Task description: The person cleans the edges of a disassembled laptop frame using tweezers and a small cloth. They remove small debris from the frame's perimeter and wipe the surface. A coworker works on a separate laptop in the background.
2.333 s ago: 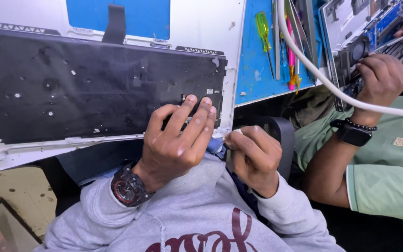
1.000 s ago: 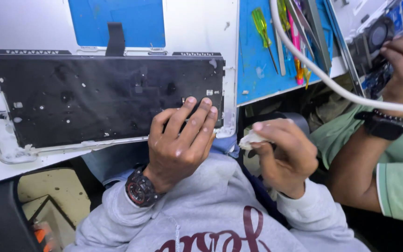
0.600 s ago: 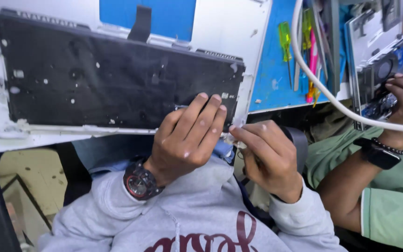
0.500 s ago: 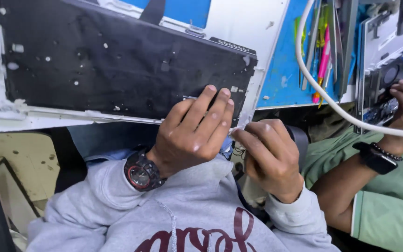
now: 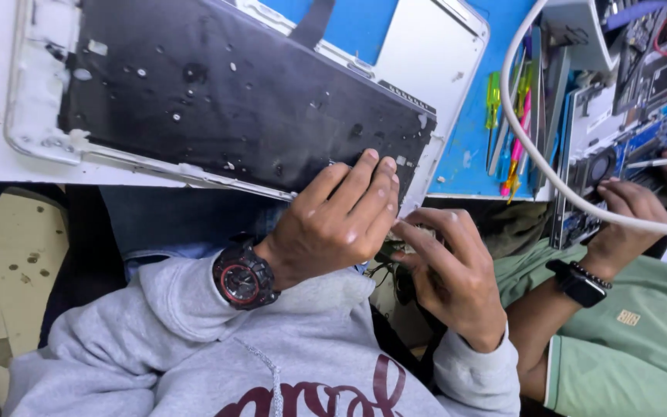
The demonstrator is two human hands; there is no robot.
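Head view: left hand (image 5: 333, 224), fingers together, presses flat on the black keyboard panel (image 5: 233, 93) at its near right corner, while the right hand (image 5: 449, 278) pinches something small just below that corner.

Black keyboard panel (image 5: 233, 93) in white laptop shell (image 5: 441, 46), tilted, overhanging bench edge

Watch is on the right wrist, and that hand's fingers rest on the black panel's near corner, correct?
Not quite. The head view shows the watch on the left wrist; the left hand is the one whose fingers rest on the black panel at its near corner.
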